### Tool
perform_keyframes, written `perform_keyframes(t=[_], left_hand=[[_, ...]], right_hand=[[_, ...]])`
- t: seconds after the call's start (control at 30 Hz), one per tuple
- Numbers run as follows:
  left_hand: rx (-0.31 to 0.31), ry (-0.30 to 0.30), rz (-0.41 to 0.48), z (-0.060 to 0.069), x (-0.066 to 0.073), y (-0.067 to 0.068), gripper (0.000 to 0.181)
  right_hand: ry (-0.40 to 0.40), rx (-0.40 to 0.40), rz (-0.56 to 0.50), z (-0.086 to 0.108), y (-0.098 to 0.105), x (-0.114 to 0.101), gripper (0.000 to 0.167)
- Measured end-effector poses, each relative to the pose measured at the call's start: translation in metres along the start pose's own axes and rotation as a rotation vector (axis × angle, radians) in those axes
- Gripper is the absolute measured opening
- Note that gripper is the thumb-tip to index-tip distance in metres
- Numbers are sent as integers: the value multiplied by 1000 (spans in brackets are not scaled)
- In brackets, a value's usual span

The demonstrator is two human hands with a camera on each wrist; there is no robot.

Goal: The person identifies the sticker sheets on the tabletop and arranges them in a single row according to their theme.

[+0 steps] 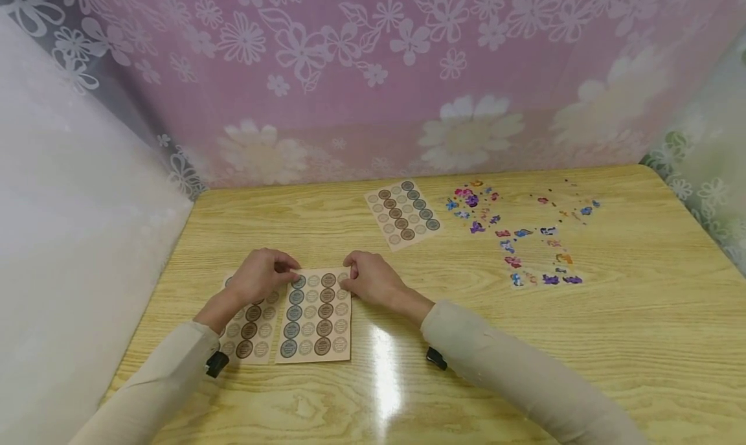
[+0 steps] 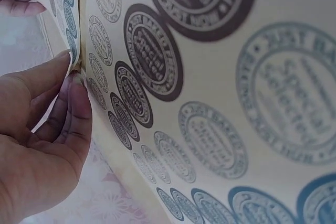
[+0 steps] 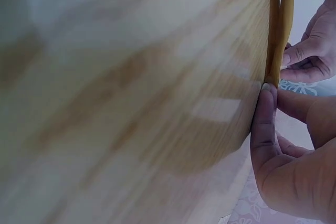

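A sticker sheet (image 1: pixel 317 315) with columns of blue, pale and brown round labels lies at the left of the table. Its top left corner is pinched by my left hand (image 1: pixel 263 278), and my right hand (image 1: pixel 375 280) pinches the top right corner. Directly left of it is another label sheet (image 1: pixel 252 331), partly covered by my left hand and wrist. In the left wrist view, the left hand (image 2: pixel 47 124) holds the edge of the sheet between thumb and fingers. The right wrist view shows the right hand (image 3: pixel 294 156) gripping the sheet's edge.
A third label sheet (image 1: pixel 404 213) lies tilted near the back middle. Right of it are colourful flower-like stickers (image 1: pixel 471 200), a rectangular ring of stickers (image 1: pixel 513 262) and more small pieces (image 1: pixel 585 210). A patterned pink curtain (image 1: pixel 373 76) hangs behind the wooden table (image 1: pixel 629 341).
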State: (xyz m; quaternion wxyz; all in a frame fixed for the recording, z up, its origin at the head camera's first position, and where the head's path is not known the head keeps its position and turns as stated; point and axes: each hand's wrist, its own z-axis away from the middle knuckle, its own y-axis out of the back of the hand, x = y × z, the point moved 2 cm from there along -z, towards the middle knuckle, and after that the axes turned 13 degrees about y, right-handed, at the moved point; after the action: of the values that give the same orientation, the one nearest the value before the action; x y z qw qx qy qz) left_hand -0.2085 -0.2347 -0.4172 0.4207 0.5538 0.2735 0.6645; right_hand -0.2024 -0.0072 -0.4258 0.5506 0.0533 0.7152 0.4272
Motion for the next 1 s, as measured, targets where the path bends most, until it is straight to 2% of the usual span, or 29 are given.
perform_keyframes(t=[0.3, 0.57, 0.67, 0.83, 1.0], left_hand=[[18, -2, -24, 2, 0, 2, 17], [32, -4, -41, 2, 2, 1, 17], [43, -12, -69, 2, 4, 1, 17], [89, -59, -146, 4, 9, 1, 17], [124, -80, -207, 5, 11, 1, 18]], right_hand=[[12, -2, 29, -2, -1, -2, 35], [27, -37, 86, -1, -2, -5, 36], [56, -48, 181, 0, -2, -8, 37], [88, -43, 375, 3, -1, -12, 36], [116, -38, 467, 3, -2, -12, 33]])
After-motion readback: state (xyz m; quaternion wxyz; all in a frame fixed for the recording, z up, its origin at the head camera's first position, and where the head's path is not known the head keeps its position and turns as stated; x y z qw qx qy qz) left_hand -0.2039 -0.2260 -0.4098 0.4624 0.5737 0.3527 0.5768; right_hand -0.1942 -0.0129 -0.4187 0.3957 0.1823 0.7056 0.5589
